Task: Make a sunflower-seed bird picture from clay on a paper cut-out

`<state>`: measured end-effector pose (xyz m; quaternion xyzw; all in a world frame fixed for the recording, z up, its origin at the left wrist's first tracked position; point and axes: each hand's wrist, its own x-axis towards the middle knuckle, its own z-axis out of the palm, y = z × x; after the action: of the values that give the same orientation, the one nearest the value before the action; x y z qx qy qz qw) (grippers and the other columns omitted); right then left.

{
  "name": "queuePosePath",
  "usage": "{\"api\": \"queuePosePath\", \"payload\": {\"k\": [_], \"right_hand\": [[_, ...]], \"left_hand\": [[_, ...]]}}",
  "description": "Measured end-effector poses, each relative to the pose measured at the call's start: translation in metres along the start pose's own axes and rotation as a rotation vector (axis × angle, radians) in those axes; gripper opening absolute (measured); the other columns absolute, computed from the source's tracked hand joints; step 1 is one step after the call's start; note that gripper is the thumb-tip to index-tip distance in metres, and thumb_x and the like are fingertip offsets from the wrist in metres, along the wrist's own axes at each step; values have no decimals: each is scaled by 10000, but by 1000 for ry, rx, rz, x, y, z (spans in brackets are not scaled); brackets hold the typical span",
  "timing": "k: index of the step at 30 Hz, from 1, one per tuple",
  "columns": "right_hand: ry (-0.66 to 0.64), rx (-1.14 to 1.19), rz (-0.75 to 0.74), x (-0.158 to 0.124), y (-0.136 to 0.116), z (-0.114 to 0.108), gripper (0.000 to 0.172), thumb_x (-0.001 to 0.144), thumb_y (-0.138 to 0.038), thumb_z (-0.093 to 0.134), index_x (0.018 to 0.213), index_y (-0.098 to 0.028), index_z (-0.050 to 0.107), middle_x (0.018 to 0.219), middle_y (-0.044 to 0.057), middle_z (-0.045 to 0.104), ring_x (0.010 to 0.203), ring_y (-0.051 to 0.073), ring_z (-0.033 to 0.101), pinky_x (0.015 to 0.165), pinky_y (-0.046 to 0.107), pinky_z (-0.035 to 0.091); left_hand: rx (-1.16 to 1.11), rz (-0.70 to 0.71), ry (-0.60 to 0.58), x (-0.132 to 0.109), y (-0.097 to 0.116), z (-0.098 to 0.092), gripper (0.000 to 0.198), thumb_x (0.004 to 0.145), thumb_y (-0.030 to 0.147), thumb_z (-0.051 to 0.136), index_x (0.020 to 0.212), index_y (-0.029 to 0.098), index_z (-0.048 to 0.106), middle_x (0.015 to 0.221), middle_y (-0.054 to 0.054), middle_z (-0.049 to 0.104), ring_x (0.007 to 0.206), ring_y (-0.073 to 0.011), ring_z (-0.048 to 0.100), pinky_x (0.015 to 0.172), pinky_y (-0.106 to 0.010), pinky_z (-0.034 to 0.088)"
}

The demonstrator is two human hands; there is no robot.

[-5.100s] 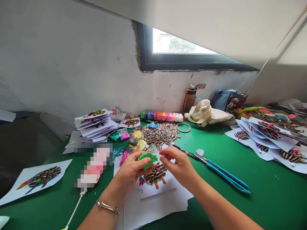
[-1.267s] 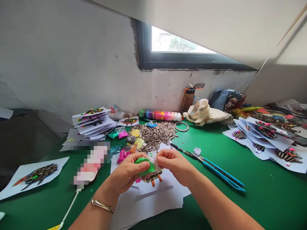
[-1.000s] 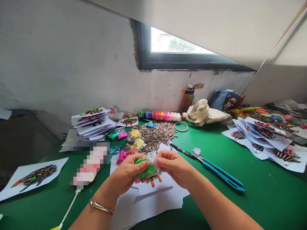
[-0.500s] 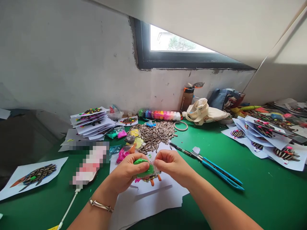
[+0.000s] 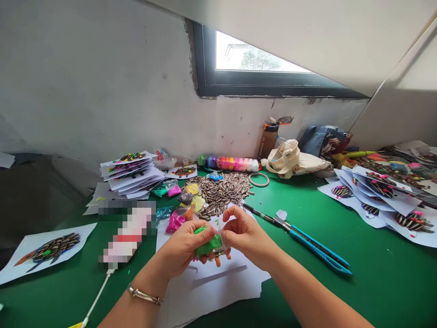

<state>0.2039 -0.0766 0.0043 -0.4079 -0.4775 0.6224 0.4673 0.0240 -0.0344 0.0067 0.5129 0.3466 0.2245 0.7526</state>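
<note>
Clasped in my left hand (image 5: pixel 191 241) is a clear plastic bag of green modelling clay (image 5: pixel 207 243), with the thumb pressed on top. My right hand (image 5: pixel 235 232) pinches the bag's right edge between the thumb and curled fingers, its index finger lifted. A tiny bit of green shows near the bag's top. Beneath both hands lie white paper sheets (image 5: pixel 218 298); orange and pink pieces of a picture peek out below the bag, mostly hidden. Just beyond my left hand sits a bag of magenta clay (image 5: pixel 175 221).
Striped sunflower seeds (image 5: pixel 221 191) are heaped behind my hands. To the right lie a blue-handled cutting tool (image 5: pixel 317 248), a black pen (image 5: pixel 259 214) and a tape ring (image 5: pixel 258 179). Seed pictures are stacked left (image 5: pixel 131 175) and right (image 5: pixel 385 196). A bottle (image 5: pixel 268 141) stands by the wall.
My right index finger has lifted and straightened somewhat, while the thumb stays at the bag's edge. The bag has shifted slightly right with both hands. The view has also shifted a little.
</note>
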Motion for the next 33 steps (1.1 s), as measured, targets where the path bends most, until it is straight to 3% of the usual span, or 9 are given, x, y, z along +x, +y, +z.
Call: {"api": "queuePosePath", "payload": {"k": [5, 8, 13, 18, 20, 23, 27, 30, 33], "right_hand": [[57, -33, -133, 0, 0, 2, 98, 750, -171, 570, 790, -207, 488, 625, -69, 523, 529, 89, 518, 492, 219, 435], [55, -62, -116, 0, 0, 1, 33, 742, -197, 606, 759, -176, 589, 637, -43, 542, 551, 93, 531, 515, 229, 458], [117, -42, -7, 2, 1, -2, 187, 737, -291, 686, 857, -149, 708, 685, 2, 620, 565, 128, 580, 534, 268, 493], [-96, -37, -9, -2, -6, -3, 295, 844, -419, 642, 945, -158, 737, 798, 37, 682, 733, 137, 620, 688, 263, 503], [-154, -49, -1, -4, -6, -2, 357, 829, -453, 664, 1040, -169, 714, 842, 44, 684, 738, 152, 635, 639, 259, 499], [-86, -98, -19, -3, 0, 3, 432, 774, -420, 722, 1128, -178, 671, 808, 32, 667, 621, 140, 618, 515, 241, 474], [50, -299, -170, -1, 8, 9, 286, 802, -279, 675, 1077, -202, 699, 902, 45, 655, 655, 123, 605, 510, 221, 486], [67, -392, -212, 0, 8, 8, 216, 834, -222, 623, 1029, -207, 714, 912, 47, 633, 701, 128, 613, 531, 215, 497], [19, -336, -169, -2, 2, 7, 222, 809, -245, 669, 1022, -196, 702, 942, 52, 632, 727, 142, 632, 533, 220, 509]], "left_hand": [[-68, 4, -18, -4, 3, -2, 362, 824, 487, 680, 815, 133, 603, 673, -69, 668, 540, -117, 608, 449, -176, 416], [-90, 12, -14, -5, 3, -4, 360, 808, 474, 703, 838, 124, 626, 712, -79, 675, 547, -109, 598, 454, -175, 427], [-107, 13, 41, -5, 5, -4, 361, 761, 461, 756, 838, 127, 639, 690, -52, 656, 559, -109, 603, 456, -173, 437], [-89, 8, 120, -4, 8, -3, 405, 710, 484, 789, 833, 126, 644, 698, -40, 645, 557, -113, 602, 455, -180, 442], [-85, 16, 147, -4, 9, -2, 418, 697, 497, 794, 813, 125, 644, 669, -29, 629, 544, -107, 586, 450, -178, 433], [-93, 37, 157, -2, 7, -1, 419, 705, 509, 783, 801, 126, 644, 644, -20, 618, 520, -88, 556, 453, -172, 425], [-115, 55, 164, -1, 3, 0, 408, 717, 510, 774, 798, 130, 648, 662, -16, 617, 533, -86, 559, 470, -178, 445], [-115, 17, 151, -2, 3, 2, 409, 723, 512, 768, 801, 127, 652, 660, -22, 621, 544, -95, 580, 463, -172, 442], [-123, 18, 132, -4, 5, 3, 406, 736, 513, 758, 796, 126, 649, 645, -22, 627, 506, -79, 560, 459, -167, 433]]}}
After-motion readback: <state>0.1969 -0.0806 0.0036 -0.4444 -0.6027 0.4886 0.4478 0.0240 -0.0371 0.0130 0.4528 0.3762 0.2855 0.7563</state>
